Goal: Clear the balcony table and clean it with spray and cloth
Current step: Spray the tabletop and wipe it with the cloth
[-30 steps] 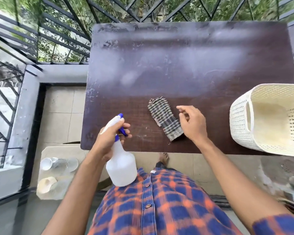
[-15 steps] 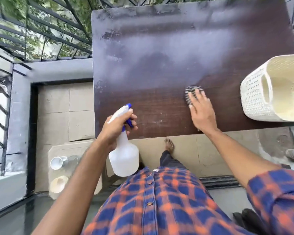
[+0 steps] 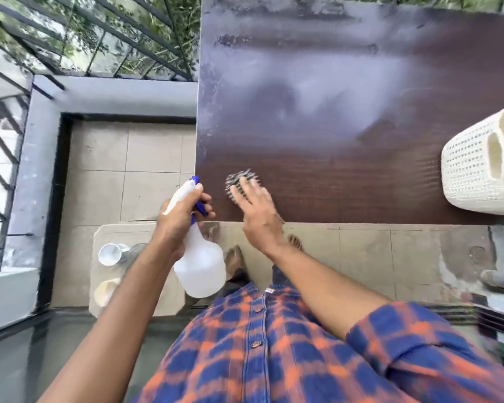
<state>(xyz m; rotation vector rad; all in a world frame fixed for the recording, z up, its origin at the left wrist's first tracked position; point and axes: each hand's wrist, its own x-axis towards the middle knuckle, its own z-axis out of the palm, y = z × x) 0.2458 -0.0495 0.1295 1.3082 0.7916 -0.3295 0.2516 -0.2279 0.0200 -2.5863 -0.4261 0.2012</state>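
Head view, looking down. Nearest, at 6 o'clock: checked shirt (image 3: 274,344), blue and orange, buttoned. Both forearms reach away from it toward 12.

Left hand (image 3: 178,219): fingers curled round the neck of the spray bottle (image 3: 201,269), fingertips on the blue trigger. The translucent white bottle hangs below the hand, nozzle toward 12, just off the near-left corner of the surface (image 3: 346,184).

Right hand (image 3: 259,210): fingers straight and together, palm down, lying flat on the cloth (image 3: 239,180). Some motion blur; finger detail is unclear. The cloth is a striped grey bundle, showing only past the fingertips at 11 o'clock of the hand. It sits on the surface near the front edge, toward the left corner.

Two bare feet (image 3: 236,263) stand on the tiled floor under the arms. At 8 o'clock, a low beige stand (image 3: 122,234) carries two cups (image 3: 111,253).

Surface: dark brown near the hands, with a whitish haze (image 3: 317,82) across the middle and far part. White perforated basket (image 3: 472,175) stands on it at 3 o'clock, cut off by the frame.

Dark metal railing (image 3: 99,39) runs from 10 to 12 o'clock, foliage behind.
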